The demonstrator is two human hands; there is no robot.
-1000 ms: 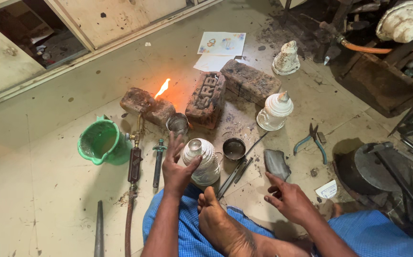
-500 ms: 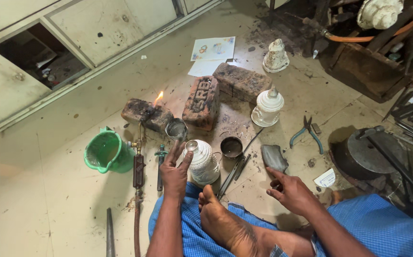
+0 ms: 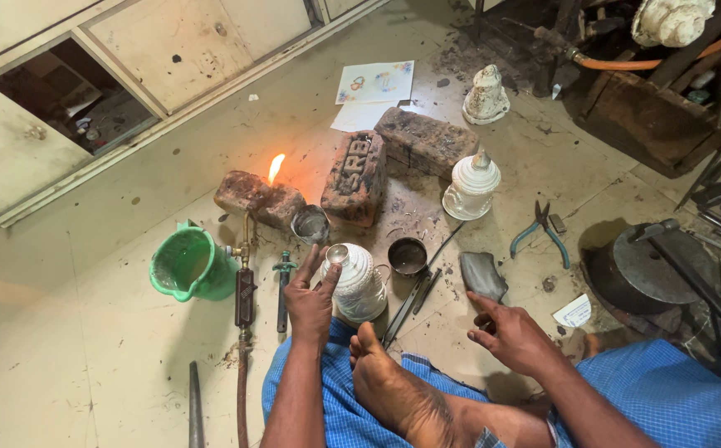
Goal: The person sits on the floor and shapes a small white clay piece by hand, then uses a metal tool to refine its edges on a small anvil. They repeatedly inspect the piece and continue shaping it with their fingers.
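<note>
Two hands: a person seated cross-legged on a workshop floor.
Bricks (image 3: 359,176): beside a burning torch flame (image 3: 276,168).
Silver vessel (image 3: 357,282): on the floor, left hand (image 3: 309,300) clasped against its side.
Right hand (image 3: 511,333): open, hovering near a dark stone block (image 3: 482,275).

I see my own bare forearms, no sleeves, no rings or watch on the left hand (image 3: 310,303) or right hand (image 3: 510,336). A blue checked cloth (image 3: 339,406) wraps my legs; my foot (image 3: 389,390) is bare.
</note>
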